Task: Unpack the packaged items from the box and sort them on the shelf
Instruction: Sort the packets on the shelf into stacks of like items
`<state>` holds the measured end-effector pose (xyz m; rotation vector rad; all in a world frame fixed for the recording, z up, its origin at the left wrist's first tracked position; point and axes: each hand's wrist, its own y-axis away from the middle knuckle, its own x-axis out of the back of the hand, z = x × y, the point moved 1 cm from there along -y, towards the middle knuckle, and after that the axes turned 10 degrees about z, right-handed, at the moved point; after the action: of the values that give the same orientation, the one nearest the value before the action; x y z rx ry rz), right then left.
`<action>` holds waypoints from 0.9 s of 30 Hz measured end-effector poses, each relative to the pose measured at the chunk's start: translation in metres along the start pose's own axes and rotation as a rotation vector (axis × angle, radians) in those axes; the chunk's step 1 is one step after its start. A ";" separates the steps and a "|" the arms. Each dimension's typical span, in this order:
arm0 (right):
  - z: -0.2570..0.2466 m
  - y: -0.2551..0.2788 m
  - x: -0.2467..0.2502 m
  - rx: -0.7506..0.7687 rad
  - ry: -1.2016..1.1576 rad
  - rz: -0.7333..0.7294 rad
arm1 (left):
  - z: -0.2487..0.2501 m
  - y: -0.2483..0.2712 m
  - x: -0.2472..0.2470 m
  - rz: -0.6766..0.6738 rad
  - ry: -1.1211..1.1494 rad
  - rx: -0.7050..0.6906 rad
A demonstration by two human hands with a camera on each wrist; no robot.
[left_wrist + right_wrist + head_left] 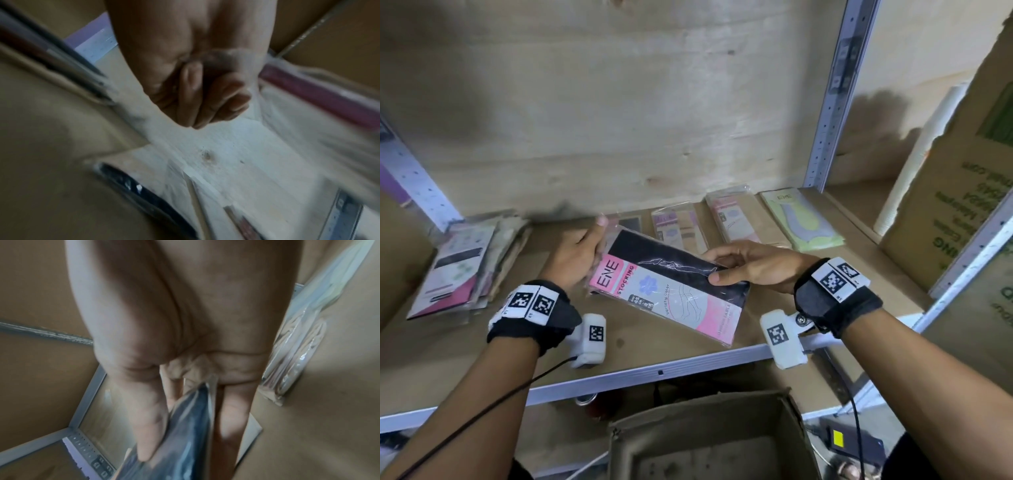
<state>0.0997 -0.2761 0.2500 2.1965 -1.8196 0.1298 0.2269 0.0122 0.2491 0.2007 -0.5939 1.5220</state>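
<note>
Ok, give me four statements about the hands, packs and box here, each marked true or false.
1. The right hand pinches the stocking pack. True.
2. The pack lies flat on the shelf. False: it is held tilted above it.
3. The yellow-green pack is rightmost in the back row. True.
4. The box below is full of packs. False: its visible bottom is bare.
</note>
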 end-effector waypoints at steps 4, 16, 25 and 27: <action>0.002 0.003 0.002 0.013 -0.011 -0.006 | -0.008 0.003 -0.006 -0.194 0.345 0.269; 0.001 0.009 0.009 0.000 -0.013 0.036 | -0.022 0.003 -0.014 -0.277 0.321 0.407; -0.005 -0.006 0.002 -0.030 -0.526 0.304 | -0.003 0.021 -0.030 -0.605 0.584 0.533; -0.005 -0.013 -0.005 -0.030 -0.556 0.319 | 0.008 0.035 -0.040 -0.696 0.590 0.515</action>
<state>0.1122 -0.2677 0.2518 2.0338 -2.4316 -0.4884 0.1936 -0.0245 0.2286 0.2963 0.3330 0.9446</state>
